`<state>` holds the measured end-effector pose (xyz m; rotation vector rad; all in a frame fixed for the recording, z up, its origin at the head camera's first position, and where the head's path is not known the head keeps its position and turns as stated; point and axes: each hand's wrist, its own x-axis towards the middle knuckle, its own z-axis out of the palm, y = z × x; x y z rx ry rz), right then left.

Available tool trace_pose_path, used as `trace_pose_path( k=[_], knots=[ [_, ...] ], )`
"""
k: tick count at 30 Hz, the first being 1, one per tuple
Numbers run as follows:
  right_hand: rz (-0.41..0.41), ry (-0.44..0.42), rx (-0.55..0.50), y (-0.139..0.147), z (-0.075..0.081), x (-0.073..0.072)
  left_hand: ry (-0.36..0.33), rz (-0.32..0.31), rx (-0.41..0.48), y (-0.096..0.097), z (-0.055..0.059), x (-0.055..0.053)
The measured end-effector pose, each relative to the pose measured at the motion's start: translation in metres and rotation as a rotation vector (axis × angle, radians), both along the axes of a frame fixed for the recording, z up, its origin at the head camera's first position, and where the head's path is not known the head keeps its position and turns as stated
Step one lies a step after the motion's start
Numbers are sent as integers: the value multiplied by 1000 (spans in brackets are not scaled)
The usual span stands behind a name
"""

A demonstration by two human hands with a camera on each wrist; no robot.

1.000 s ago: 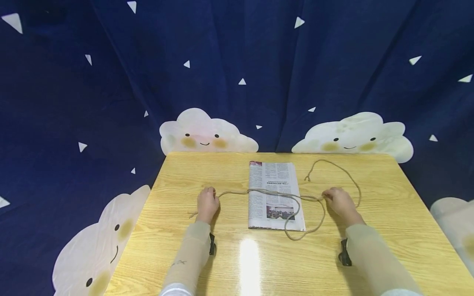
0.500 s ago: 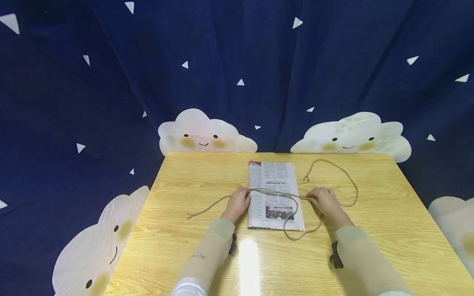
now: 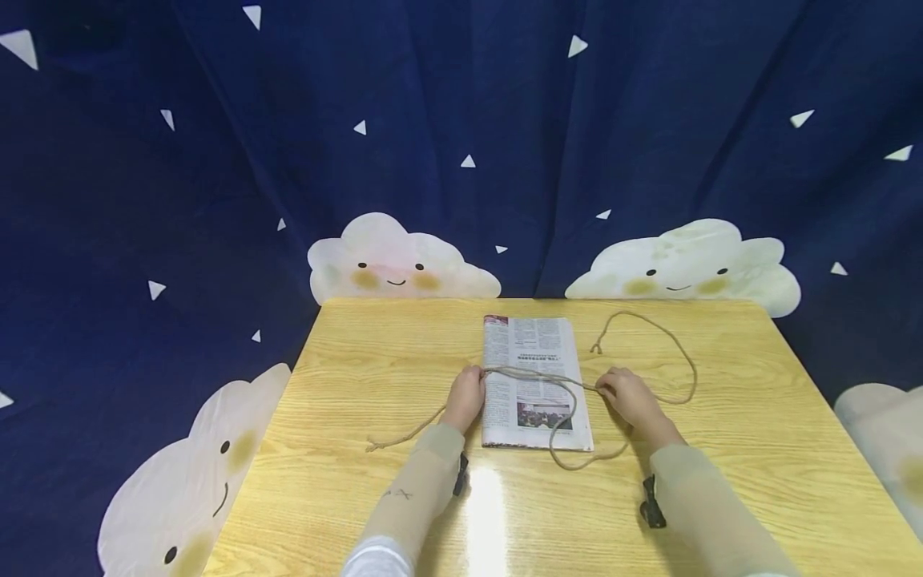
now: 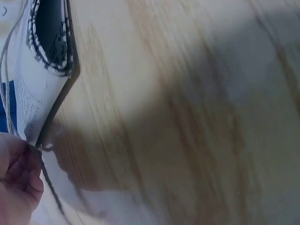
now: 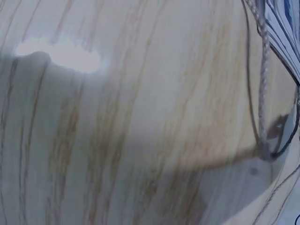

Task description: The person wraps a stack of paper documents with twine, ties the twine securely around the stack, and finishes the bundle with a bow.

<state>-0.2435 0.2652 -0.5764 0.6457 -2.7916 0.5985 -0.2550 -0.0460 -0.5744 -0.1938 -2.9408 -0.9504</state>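
Note:
A folded newspaper (image 3: 537, 344) lies on the wooden table, with a thin tan rope (image 3: 530, 374) running across its middle in two strands. At its left edge, my left hand (image 3: 465, 398) pinches the rope; a frayed tail trails leftward from it. The left wrist view shows those fingers (image 4: 26, 171) curled beside the paper's folded edge (image 4: 40, 93). Just off the paper's right edge, my right hand (image 3: 634, 402) pinches the rope with thumb and fingers. In the right wrist view this hand is out of sight, but a loop of rope (image 5: 264, 84) shows.
One slack loop of rope droops past the paper's lower right corner. Another length curves up on the right to a knotted end (image 3: 596, 348). Behind the wooden table (image 3: 375, 336) hangs a dark blue curtain (image 3: 461, 104) with clouds and triangles.
My left hand has slid rightward along the rope to the newspaper's left edge, leaving a longer tail behind. My right hand has shifted slightly left toward the paper.

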Motion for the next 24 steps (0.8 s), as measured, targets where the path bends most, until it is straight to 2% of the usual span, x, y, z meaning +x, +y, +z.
trace_pose_path(
  k=[5,11,17,24],
  knots=[
    [0,-16,-13,4,3,0,26,-19,-60,-13,2,-3],
    [-16,-47,1,9,8,1,57,-7,-75,-39,8,-8],
    [-21,-57,-15,11,10,2,46,49,-49,-67,10,-12],
    [-35,-96,-20,12,7,5,29,145,4,-93,15,-12]
  ],
)
